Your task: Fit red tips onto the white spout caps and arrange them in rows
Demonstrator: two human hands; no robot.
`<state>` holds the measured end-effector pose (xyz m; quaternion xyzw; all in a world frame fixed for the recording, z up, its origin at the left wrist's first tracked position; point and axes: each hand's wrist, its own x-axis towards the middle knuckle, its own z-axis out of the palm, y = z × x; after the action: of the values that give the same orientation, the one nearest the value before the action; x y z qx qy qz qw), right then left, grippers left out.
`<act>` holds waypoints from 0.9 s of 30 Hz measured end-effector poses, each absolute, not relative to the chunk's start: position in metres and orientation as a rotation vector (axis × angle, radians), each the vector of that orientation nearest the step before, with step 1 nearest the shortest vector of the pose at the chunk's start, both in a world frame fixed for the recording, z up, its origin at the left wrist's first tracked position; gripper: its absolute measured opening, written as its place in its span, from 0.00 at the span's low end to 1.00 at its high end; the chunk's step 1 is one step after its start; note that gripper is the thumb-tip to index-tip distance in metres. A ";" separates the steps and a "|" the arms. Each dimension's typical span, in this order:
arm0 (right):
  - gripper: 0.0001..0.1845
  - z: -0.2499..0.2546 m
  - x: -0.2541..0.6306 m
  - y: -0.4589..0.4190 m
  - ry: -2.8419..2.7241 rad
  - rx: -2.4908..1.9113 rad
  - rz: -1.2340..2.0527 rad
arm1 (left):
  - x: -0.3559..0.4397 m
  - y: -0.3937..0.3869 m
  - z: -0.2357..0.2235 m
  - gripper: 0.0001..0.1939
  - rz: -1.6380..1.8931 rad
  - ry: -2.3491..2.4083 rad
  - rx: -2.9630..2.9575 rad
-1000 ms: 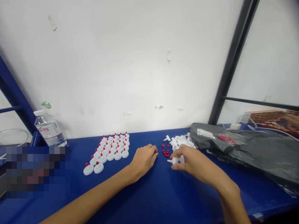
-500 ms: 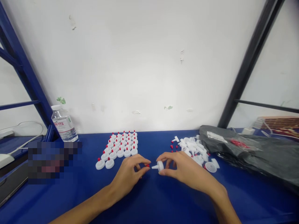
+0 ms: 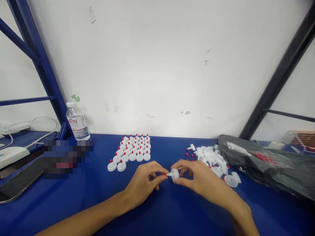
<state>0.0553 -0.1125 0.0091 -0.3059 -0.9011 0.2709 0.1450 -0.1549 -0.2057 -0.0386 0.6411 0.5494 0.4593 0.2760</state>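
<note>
My left hand pinches a small red tip cap between thumb and fingers. Opposite it, my right hand grips a white nozzle cap by its round base, its spout pointing left. The red cap meets the end of that spout; how far it sits on is hidden by my fingers. On the left stand rows of white nozzle caps with red tips, upright. To the right lies a heap of loose white nozzle caps, with several loose red tip caps beside it.
A dark grey plastic bag with a clear packet of red caps lies at the right. At the left are a water bottle, a phone and a white cabled device. A white wall rises behind the blue table.
My right hand has carried the white nozzle cap left, away from the heap. My left hand has brought a red tip cap to its spout. The view has swung left.
</note>
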 end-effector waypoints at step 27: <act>0.15 -0.009 0.045 -0.124 -2.748 -0.687 0.626 | -0.156 -0.202 -0.039 0.10 1.072 1.503 1.741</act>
<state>0.0450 -0.1240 -0.0088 -0.2350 -0.9405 0.2141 0.1201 -0.1561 -0.2023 -0.0393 0.6551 0.5655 0.4033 0.2974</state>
